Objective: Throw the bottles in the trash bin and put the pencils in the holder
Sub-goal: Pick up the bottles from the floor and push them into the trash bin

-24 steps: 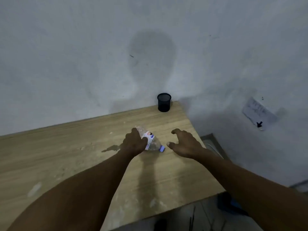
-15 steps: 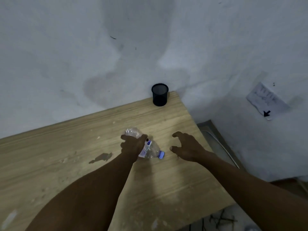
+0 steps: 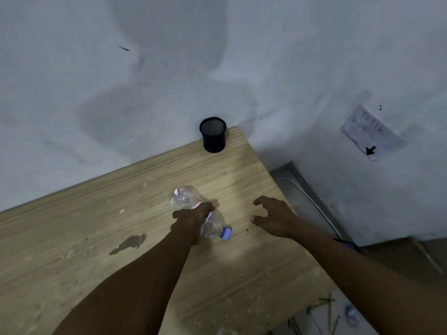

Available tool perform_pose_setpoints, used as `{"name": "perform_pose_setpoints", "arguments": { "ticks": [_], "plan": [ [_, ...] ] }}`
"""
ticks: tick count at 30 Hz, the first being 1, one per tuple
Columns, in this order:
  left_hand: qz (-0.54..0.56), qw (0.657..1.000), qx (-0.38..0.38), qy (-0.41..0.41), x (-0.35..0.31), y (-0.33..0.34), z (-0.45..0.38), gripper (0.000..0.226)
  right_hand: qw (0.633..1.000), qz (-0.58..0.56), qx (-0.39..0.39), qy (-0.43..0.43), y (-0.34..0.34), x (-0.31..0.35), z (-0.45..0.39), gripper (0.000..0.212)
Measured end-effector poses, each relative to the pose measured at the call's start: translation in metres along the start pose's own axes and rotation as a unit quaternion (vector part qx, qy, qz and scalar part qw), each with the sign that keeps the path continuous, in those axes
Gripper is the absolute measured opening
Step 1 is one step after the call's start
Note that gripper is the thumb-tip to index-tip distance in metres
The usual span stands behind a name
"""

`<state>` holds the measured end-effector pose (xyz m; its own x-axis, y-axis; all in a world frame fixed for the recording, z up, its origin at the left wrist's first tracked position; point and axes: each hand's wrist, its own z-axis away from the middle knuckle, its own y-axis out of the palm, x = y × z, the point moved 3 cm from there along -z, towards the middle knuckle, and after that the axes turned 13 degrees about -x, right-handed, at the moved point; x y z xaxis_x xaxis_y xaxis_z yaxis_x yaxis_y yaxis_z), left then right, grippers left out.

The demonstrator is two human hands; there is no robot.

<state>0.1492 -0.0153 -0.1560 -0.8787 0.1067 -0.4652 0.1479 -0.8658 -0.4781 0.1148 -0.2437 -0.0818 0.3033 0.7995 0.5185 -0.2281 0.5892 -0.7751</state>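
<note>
Crushed clear plastic bottle (image 3: 210,228), blue cap (image 3: 226,233) pointing right, in left hand (image 3: 191,220), grip clamped round its middle above the wooden table (image 3: 254,274). Versus 0.5 s ago: same clamp, bottle barely shifted. Right hand (image 3: 275,220) near the cap, not touching, fingers (image 3: 260,201) curled apart, holding nothing, same as before. Black mesh pencil holder (image 3: 213,134) upright at far table corner by the wall. Paper note (image 3: 372,132) on wall, right.

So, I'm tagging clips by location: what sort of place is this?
Probably a bare workroom or office corner: a worn wooden desk against a plain wall, a black mesh pencil holder, and a handwritten paper sign stuck up.
</note>
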Motion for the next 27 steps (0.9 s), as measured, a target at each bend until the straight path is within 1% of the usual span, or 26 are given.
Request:
{"name": "perform_pose_setpoints", "arguments": {
  "ticks": [2, 3, 4, 7, 9, 14, 16, 19, 23, 27],
  "plan": [
    [0.001, 1.0, -0.006, 0.027, 0.014, 0.03, -0.056, 0.131, 1.0, -0.005, -0.015, 0.008, -0.01, -0.011, 0.009, 0.055],
    [0.009, 0.999, -0.013, 0.032, 0.018, 0.041, -0.068, 0.133, 1.0, -0.009, -0.023, 0.009, -0.013, -0.016, 0.012, 0.055],
    [0.011, 0.999, -0.017, 0.047, 0.02, 0.05, -0.066, 0.129, 0.999, -0.013, -0.032, 0.013, -0.019, -0.023, 0.019, 0.055],
    [0.019, 0.994, -0.014, 0.11, 0.005, 0.049, 0.026, 0.11, 0.998, -0.028, -0.054, 0.015, -0.035, -0.051, 0.041, 0.055],
    [0.031, 0.99, 0.007, 0.137, 0.004, 0.06, 0.076, 0.102, 0.997, -0.041, -0.065, 0.02, -0.045, -0.073, 0.057, 0.056],
    [0.039, 0.978, 0.083, 0.19, 0.031, 0.111, 0.18, 0.11, 0.995, -0.054, -0.079, 0.016, -0.076, -0.143, 0.106, 0.057],
    [0.036, 0.972, 0.1, 0.21, 0.051, 0.135, 0.216, 0.106, 0.995, -0.052, -0.085, 0.015, -0.089, -0.18, 0.129, 0.055],
    [0.031, 0.968, 0.094, 0.229, 0.083, 0.169, 0.258, 0.089, 0.995, -0.043, -0.088, 0.021, -0.105, -0.233, 0.159, 0.054],
    [0.011, 0.968, 0.07, 0.241, 0.124, 0.207, 0.31, 0.088, 0.995, -0.045, -0.082, 0.029, -0.123, -0.294, 0.197, 0.052],
    [-0.014, 0.965, 0.056, 0.258, 0.157, 0.234, 0.347, 0.067, 0.995, -0.062, -0.064, 0.052, -0.132, -0.338, 0.23, 0.044]
  ]
}}
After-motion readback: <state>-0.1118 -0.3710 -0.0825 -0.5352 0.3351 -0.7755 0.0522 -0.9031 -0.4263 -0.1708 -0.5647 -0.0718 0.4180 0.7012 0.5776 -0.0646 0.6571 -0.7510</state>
